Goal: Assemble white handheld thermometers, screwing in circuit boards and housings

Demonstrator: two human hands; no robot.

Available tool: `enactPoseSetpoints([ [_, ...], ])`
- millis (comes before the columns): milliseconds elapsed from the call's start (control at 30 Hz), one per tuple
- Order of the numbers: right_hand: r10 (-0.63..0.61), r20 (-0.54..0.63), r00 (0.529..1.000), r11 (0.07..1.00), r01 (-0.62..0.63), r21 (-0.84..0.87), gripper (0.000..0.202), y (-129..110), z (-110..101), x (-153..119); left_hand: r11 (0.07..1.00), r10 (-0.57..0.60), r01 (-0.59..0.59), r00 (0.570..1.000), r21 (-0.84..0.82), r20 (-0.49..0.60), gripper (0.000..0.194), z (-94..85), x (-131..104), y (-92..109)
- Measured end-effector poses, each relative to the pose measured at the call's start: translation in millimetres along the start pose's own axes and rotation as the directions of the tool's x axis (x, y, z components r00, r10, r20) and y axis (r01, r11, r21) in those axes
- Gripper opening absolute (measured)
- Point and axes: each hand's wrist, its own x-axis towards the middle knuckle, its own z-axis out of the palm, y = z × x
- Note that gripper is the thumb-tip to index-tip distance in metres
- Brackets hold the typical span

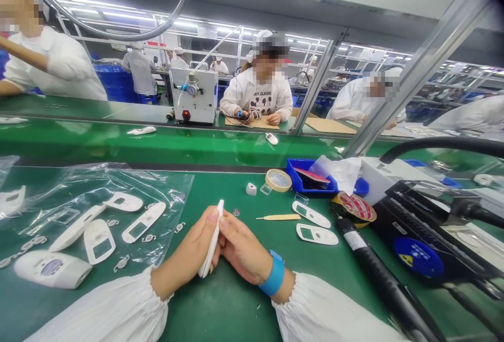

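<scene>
A slim white plastic casing [213, 242] stands on edge between my two hands, its narrow tip pointing up and away. My left hand [190, 247] is closed on its left side, thumb near the tip. My right hand [246, 250], with a blue band at the wrist, grips it from the right; some of its fingers are hidden behind the casing. Just beyond my hands lies a small round dark part [236, 212]. To the right are a cream-handled tool [281, 217] and two white shell pieces with windows, one [311, 214] behind the other [317, 235].
At left, white shells [144, 222] and small parts lie on clear plastic film [157, 252]. Tape rolls [279, 179], a blue tray [334, 184] and a black cylindrical tool [378, 273] are on the right. Across the green conveyor [220, 145], people in white sit working.
</scene>
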Motion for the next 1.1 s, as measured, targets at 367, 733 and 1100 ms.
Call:
enactPoseSetpoints([
  [367, -0.083, -0.098, 0.992, 0.980, 0.063, -0.187, 0.041, 1, 3, -8, 0.813, 0.005, -0.032, 0.999, -0.581, -0.048, 0.022, -10.2, 4, 7],
  [733, -0.429, -0.140, 0.893, 0.593, 0.161, -0.789, 0.029, -25, -24, -9, 0.980, 0.068, -0.089, 0.990, -0.176, -0.120, 0.032, -46.7, 12, 17],
  [1100, -0.360, -0.038, 0.932, 0.745, 0.263, -0.613, 0.022, -34, -19, -13, 0.933, 0.250, -0.219, 0.965, 0.286, -0.077, 0.032, -36.3, 7, 8],
])
